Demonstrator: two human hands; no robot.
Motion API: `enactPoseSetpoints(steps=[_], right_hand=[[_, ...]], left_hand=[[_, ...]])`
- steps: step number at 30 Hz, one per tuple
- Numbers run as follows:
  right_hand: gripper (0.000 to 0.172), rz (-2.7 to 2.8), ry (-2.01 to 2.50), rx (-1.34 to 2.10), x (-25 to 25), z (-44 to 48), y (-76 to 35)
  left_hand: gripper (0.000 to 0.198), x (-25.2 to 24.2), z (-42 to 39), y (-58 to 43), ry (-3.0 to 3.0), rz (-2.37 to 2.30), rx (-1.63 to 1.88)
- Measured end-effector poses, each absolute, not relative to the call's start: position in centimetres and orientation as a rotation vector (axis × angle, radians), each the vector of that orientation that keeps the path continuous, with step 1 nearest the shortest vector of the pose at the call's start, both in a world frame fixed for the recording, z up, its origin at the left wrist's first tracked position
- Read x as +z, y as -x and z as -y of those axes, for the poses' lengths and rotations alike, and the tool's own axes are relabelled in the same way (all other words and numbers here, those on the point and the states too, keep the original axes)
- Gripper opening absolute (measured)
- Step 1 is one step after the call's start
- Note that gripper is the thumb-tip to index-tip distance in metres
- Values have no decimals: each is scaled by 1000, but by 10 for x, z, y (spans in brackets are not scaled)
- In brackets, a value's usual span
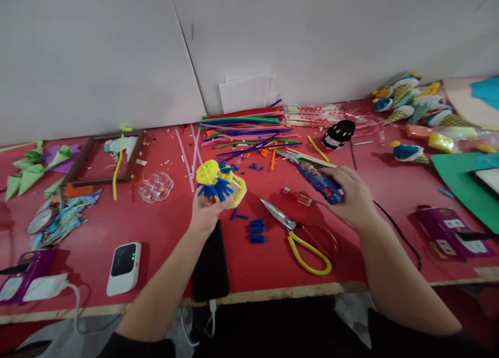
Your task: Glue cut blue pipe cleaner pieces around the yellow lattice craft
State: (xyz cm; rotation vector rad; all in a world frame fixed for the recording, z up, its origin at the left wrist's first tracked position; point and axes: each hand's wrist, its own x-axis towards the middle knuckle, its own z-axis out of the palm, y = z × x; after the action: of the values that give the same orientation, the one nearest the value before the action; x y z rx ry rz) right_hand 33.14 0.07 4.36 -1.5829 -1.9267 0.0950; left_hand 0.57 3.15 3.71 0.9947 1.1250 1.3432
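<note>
In my left hand is a small craft model with a round yellow top, a fringe of short blue strips and a yellow-edged base. My fingers are closed round it from below. My right hand grips a blue glue gun, its nose toward the upper left and apart from the model. Between my hands lie scissors with one yellow and one red handle, open a little. Short blue pieces lie left of the scissors, and a small red-handled tool lies above them.
Coloured pipe cleaners are heaped at the back. A black phone sits by the front edge, below my left forearm. A white device and a wooden frame are left; a purple power strip and a black cord are right.
</note>
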Motion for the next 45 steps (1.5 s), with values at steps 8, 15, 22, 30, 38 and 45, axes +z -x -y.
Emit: enactPoseSetpoints(steps=[8, 15, 22, 30, 38, 45], right_hand=[[47, 2135, 1879, 86, 18, 17, -377], [51, 2071, 1981, -17, 25, 50, -395], [35, 2222, 1783, 182, 32, 99, -314], [40, 2272, 1859, 229, 28, 121, -299], [15, 2104, 2099, 295, 14, 101, -278], [31, 1701, 1690, 1022, 55, 100, -257]], left_hand=[[45, 36, -22, 6, -956, -1077, 1226], [48, 44, -14, -1, -800, -1091, 1215], [49, 30, -9, 0, -977, -1210, 1224], [46, 21, 1, 3, -1041, -1240, 1191], [58, 28, -2, -11, -1129, -1131, 1461], [73, 30, -5, -11, -1315, -1065, 1643]])
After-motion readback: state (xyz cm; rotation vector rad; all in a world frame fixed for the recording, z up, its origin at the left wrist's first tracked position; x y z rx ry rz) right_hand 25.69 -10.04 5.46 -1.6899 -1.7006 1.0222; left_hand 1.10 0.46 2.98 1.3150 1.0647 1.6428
